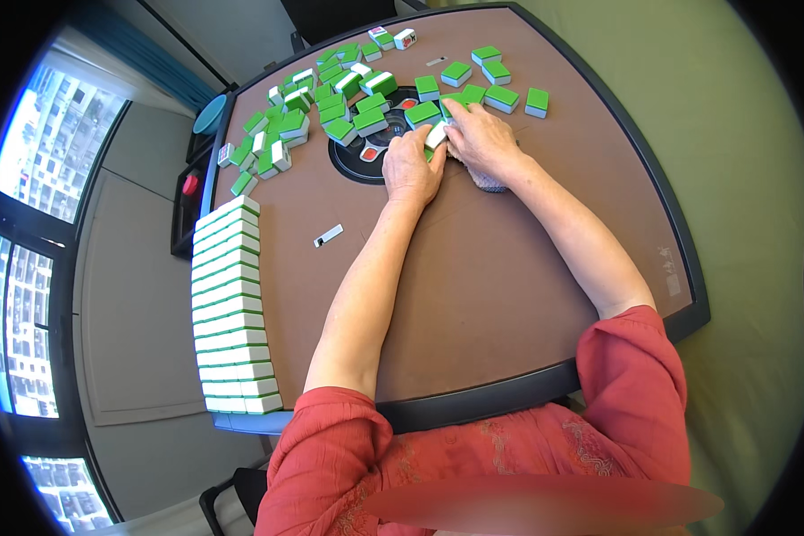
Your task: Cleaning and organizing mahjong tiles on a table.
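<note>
Both of my hands meet over the near right side of the black centre disc of a brown mahjong table. My left hand point(412, 166) has its fingers and thumb around a white and green mahjong tile point(437, 136). At the right end of that tile is my right hand point(486, 137), its fingertips on green-backed tiles just beyond. A bunched, textured cloth point(488, 181) lies under the right hand, mostly hidden. Around the disc point(348, 163) lie many loose tiles point(370, 122), mostly green side up. Which fingers bear on which tile is partly hidden.
Stacked tiles form a long block point(231, 301) along the table's left edge. A small white and black strip point(328, 236) lies on the brown surface. More loose tiles point(502, 98) lie at the far right. A dark raised rim point(482, 395) borders the table; a blue round dish point(210, 115) stands beyond its left side.
</note>
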A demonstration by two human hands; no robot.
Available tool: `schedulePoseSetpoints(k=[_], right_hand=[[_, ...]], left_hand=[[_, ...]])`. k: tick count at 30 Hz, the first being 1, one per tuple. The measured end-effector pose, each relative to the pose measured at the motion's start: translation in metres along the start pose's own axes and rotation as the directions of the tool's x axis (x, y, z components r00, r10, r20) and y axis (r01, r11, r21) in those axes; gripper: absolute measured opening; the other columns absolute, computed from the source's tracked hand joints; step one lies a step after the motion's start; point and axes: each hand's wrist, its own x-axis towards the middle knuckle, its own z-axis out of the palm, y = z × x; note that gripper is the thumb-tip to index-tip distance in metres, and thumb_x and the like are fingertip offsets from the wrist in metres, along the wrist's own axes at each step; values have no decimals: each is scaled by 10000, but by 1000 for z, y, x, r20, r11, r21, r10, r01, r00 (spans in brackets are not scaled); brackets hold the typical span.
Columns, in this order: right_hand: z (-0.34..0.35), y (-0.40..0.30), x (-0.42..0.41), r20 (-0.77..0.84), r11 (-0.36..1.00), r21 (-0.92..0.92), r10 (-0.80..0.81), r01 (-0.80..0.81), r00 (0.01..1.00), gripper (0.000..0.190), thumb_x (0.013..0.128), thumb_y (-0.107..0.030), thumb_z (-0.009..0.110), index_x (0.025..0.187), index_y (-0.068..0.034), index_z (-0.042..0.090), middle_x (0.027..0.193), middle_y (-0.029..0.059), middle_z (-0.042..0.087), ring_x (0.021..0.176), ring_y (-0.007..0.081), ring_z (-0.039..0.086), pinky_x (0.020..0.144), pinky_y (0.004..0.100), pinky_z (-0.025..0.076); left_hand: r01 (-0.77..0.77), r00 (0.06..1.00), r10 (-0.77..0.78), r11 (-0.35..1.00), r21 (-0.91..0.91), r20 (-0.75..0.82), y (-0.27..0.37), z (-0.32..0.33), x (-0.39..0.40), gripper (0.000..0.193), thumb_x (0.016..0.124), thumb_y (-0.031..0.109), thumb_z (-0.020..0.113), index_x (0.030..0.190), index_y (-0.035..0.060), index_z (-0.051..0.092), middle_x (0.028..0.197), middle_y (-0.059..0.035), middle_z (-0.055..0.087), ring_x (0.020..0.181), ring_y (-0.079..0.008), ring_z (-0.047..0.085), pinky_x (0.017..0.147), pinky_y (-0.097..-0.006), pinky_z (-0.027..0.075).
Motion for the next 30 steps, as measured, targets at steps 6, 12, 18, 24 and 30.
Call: schedulePoseSetpoints(k=[6, 12, 18, 24, 30], right_hand=[[-10, 8, 4, 46, 985, 171, -46, 37, 998, 484, 947, -284, 673, 1405, -181, 558, 1147, 219, 658, 1070, 401, 659, 927, 482, 529], [-5, 22, -4, 109, 965, 234, -145, 116, 983, 490, 924, -297, 663, 1398, -207, 578, 1176, 228, 684, 1091, 406, 657, 932, 500, 520], [-21, -15, -68, 110, 971, 212, -138, 113, 984, 462, 947, -267, 650, 1402, -250, 572, 983, 210, 641, 967, 396, 648, 856, 494, 519], [-41, -49, -124, 132, 963, 216, -195, 164, 972, 461, 953, -241, 659, 1404, -191, 576, 1021, 197, 660, 987, 394, 658, 859, 477, 532], [-81, -65, -136, 285, 955, 270, -203, 124, 937, 458, 947, -168, 676, 1400, -149, 607, 930, 182, 732, 860, 350, 700, 807, 444, 546]], left_hand=[[-58, 998, 58, 998, -36, -4, 3, -17, -19, 352, 854, 263, 764, 1161, 105, 698, 1014, -111, 714, 951, -339, 640, 844, -458, 523], [-17, 999, 19, 998, -56, 33, 22, -31, -46, 367, 845, 241, 772, 1175, 105, 685, 1016, -119, 705, 956, -348, 633, 837, -468, 518], [-85, 994, 90, 994, -74, 65, 25, -65, -93, 346, 860, 208, 749, 1177, 103, 657, 972, -129, 692, 931, -357, 623, 821, -479, 510], [-104, 992, 113, 984, -144, 60, 26, -104, -141, 330, 845, 242, 774, 1129, 95, 693, 947, -116, 695, 906, -339, 626, 812, -464, 514], [-112, 981, 128, 987, -113, 146, 23, -123, -144, 335, 846, 309, 787, 1076, 72, 735, 958, -111, 684, 944, -324, 631, 838, -450, 520]])
